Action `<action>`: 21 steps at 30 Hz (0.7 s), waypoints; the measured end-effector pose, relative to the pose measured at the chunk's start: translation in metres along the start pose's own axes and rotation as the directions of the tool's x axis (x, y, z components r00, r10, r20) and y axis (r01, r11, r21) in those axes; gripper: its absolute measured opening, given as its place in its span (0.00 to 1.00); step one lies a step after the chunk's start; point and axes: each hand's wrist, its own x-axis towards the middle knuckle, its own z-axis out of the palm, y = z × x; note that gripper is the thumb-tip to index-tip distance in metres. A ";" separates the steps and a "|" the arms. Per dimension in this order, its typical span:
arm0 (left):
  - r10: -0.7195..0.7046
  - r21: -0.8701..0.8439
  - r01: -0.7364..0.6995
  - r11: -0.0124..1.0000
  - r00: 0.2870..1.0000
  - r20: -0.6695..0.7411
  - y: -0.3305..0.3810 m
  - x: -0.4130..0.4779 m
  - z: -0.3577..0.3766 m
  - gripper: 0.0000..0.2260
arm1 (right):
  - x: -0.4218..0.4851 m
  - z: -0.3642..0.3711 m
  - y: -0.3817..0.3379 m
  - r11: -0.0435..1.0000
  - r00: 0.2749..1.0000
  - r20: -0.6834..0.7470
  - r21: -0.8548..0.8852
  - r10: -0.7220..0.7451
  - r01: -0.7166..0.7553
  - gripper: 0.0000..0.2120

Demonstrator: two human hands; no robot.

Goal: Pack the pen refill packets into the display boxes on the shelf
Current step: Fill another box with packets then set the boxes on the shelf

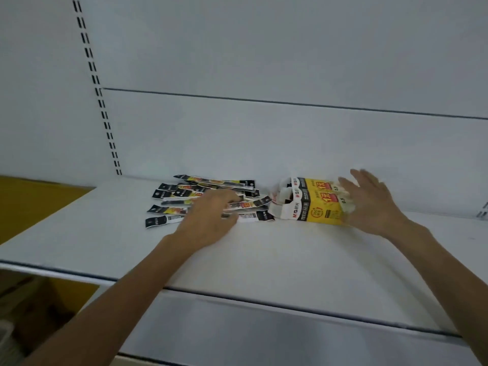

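Observation:
Several long pen refill packets (pixel 169 202), black-ended with yellow and white print, lie in a loose pile on the white shelf (pixel 264 260) near the back wall. My left hand (pixel 211 215) lies over the right part of the pile, its fingers curled around one or two packets. To the right lie yellow, black and white display boxes (pixel 314 204) on their sides, open ends facing left toward the pile. My right hand (pixel 369 202) is at the boxes' right end, fingers spread and straight, blurred, touching or just beside the cardboard.
The shelf's back panel rises behind everything, with a slotted upright (pixel 105 122) at the left. A lower shelf (pixel 264 339) runs along the bottom. A yellow surface (pixel 31 199) lies to the left, with dim clutter (pixel 26 299) below it.

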 end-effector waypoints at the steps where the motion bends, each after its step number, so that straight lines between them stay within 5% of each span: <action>1: -0.026 0.015 0.026 1.000 1.000 0.003 -0.014 -0.001 -0.007 0.13 | 0.000 -0.002 -0.018 0.990 0.995 -0.041 0.103 -0.090 0.094 0.37; 3: -0.077 0.041 0.075 0.996 0.997 0.028 -0.036 -0.004 -0.017 0.12 | -0.001 -0.001 -0.059 0.910 0.956 -0.127 0.293 -0.266 0.292 0.28; 6: -0.093 0.059 0.089 0.994 0.993 0.072 -0.055 -0.008 -0.024 0.11 | -0.001 0.006 -0.117 0.834 0.907 -0.152 0.357 -0.392 0.420 0.17; 14: -0.138 0.115 0.131 0.985 0.988 0.062 -0.081 -0.002 -0.035 0.16 | 0.004 0.033 -0.187 0.856 0.902 -0.089 0.289 -0.423 0.430 0.08; 21: -0.081 0.064 0.068 0.996 0.968 0.239 -0.089 0.007 -0.042 0.16 | 0.001 0.032 -0.191 0.899 0.924 -0.071 0.214 -0.377 0.383 0.05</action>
